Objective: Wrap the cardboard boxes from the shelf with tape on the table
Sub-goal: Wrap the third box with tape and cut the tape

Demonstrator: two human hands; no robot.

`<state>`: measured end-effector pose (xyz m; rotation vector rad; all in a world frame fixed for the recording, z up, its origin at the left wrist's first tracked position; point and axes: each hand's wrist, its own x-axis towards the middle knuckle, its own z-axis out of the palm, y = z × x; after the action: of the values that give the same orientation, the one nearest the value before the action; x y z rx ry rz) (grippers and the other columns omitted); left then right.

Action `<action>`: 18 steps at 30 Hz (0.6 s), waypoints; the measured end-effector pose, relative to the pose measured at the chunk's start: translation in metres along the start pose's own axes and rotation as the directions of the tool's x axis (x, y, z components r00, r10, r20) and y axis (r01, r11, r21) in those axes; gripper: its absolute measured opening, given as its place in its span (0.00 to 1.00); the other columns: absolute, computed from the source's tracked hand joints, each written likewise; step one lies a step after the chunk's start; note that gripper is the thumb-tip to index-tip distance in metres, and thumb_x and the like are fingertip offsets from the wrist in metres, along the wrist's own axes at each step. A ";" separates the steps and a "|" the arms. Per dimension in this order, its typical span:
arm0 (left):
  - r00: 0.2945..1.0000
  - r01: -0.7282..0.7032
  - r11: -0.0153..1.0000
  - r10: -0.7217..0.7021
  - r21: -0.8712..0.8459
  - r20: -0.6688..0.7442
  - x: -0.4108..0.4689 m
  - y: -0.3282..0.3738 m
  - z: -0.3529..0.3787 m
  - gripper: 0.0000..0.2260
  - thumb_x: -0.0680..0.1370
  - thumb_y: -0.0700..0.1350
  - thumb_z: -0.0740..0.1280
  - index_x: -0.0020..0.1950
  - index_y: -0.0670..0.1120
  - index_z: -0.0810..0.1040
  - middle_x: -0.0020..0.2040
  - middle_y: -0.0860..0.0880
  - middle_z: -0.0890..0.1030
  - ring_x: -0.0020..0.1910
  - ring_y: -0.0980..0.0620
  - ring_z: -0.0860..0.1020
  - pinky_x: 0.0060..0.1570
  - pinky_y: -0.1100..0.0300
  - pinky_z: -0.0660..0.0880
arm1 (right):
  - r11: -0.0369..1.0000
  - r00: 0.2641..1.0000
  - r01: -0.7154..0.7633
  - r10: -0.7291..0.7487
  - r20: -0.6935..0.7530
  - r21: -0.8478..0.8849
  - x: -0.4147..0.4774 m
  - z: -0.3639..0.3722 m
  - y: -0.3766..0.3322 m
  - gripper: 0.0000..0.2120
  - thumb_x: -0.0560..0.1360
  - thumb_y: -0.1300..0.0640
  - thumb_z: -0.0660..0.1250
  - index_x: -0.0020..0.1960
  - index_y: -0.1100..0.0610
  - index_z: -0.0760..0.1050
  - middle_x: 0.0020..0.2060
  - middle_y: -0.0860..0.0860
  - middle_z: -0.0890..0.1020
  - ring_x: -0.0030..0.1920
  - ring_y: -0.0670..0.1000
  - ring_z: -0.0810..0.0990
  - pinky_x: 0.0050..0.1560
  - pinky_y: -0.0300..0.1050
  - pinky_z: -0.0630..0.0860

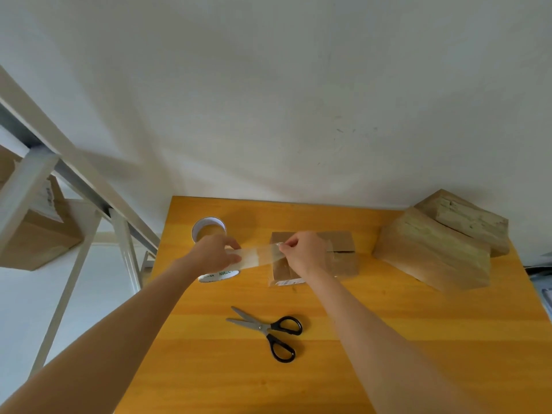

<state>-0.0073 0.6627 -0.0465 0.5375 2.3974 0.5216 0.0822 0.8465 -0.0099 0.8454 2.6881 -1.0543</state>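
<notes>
The left hand (215,253) curls its fingers over the roll of clear tape with a white printed core (219,275). The right hand (304,256) pinches the free end of the clear strip (257,258) stretched between them. The small brown cardboard box (342,243) lies under the right hand, at 1 o'clock from the black-handled steel scissors (268,328). Hold the strip taut and level, lay it square across the flap seam, then press outward from the middle to avoid wrinkles.

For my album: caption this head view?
Left hand grips the tape roll, right hand pinches a clear strip above a cardboard box; scissors nearby.
</notes>
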 end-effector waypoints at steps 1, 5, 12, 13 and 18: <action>1.000 -0.006 1.000 0.006 -0.009 -0.012 0.001 -0.001 0.001 0.14 0.76 0.50 0.68 0.60 0.49 0.79 0.59 0.46 0.80 0.54 0.49 0.79 0.53 0.56 0.76 | 0.999 1.000 0.009 -0.009 -0.004 -0.031 0.001 0.000 -0.001 0.08 0.77 0.56 0.68 0.46 0.60 0.82 0.44 0.52 0.83 0.43 0.48 0.79 0.41 0.38 0.70; 0.999 -0.024 0.999 0.023 -0.024 -0.035 0.004 -0.005 0.006 0.12 0.77 0.51 0.66 0.59 0.51 0.79 0.54 0.47 0.82 0.50 0.49 0.78 0.49 0.55 0.77 | 0.976 0.999 0.051 -0.051 0.004 -0.210 0.002 0.002 -0.004 0.10 0.78 0.55 0.66 0.44 0.61 0.81 0.39 0.55 0.83 0.39 0.52 0.81 0.40 0.45 0.78; 0.997 -0.066 0.994 0.064 -0.086 -0.033 0.006 -0.008 0.013 0.12 0.77 0.49 0.66 0.59 0.51 0.80 0.53 0.47 0.81 0.48 0.50 0.78 0.46 0.57 0.76 | 0.841 0.998 0.063 -0.058 0.027 -0.538 0.002 -0.013 -0.009 0.20 0.75 0.41 0.65 0.52 0.58 0.69 0.42 0.51 0.78 0.41 0.51 0.77 0.38 0.44 0.72; 0.997 -0.070 0.992 0.067 -0.103 -0.034 0.007 -0.009 0.014 0.11 0.77 0.49 0.66 0.59 0.51 0.80 0.52 0.47 0.81 0.47 0.49 0.78 0.46 0.56 0.76 | 0.818 0.996 0.082 -0.085 0.020 -0.570 0.002 -0.013 -0.008 0.21 0.75 0.41 0.65 0.54 0.59 0.69 0.44 0.51 0.79 0.43 0.52 0.78 0.41 0.44 0.73; 0.996 -0.082 0.981 0.074 -0.178 -0.049 0.008 -0.010 0.015 0.12 0.77 0.47 0.66 0.60 0.49 0.80 0.51 0.46 0.81 0.45 0.51 0.76 0.40 0.61 0.73 | 0.762 0.933 0.244 -0.353 -0.069 -0.600 -0.001 0.009 0.001 0.24 0.81 0.45 0.55 0.71 0.58 0.62 0.65 0.57 0.71 0.64 0.57 0.69 0.63 0.50 0.67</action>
<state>-0.0057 0.6619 -0.0666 0.5467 2.3460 0.7822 0.0832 0.8407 -0.0163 0.4060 3.0878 -0.1230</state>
